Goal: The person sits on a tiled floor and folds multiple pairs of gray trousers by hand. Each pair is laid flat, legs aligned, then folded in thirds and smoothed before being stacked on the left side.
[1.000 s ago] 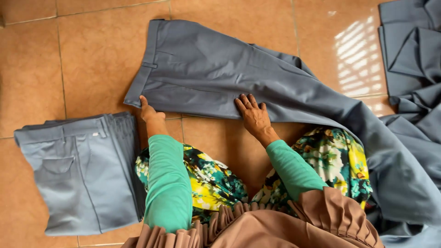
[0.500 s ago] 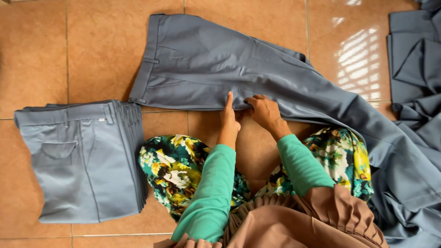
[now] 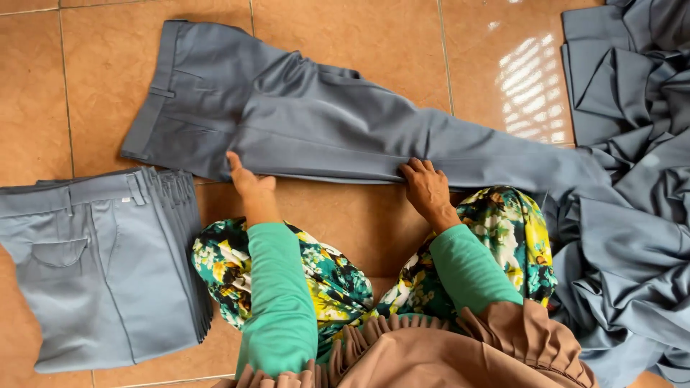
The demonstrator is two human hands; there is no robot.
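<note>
1. Grey trousers [image 3: 316, 129] are the main thing in the head view, spread flat on the orange tile floor [image 3: 374, 43], waistband to the left and legs running right toward a rumpled heap of grey cloth [image 3: 632, 179].
2. Left hand [image 3: 248, 179] rests on the near edge of the trousers below the seat, fingers mostly straight, pressing rather than gripping as far as I can see.
3. Right hand [image 3: 426, 188] sits further along the same edge on the leg, fingers curled down onto the fabric. Can't tell if it's pinching the hem or just holding it flat.
4. Progress, I'd say: a neat stack of folded trousers [image 3: 100, 266] lies at the left, so several look finished. This pair is laid out but not folded yet, and the heap on the right looks untouched.
</note>
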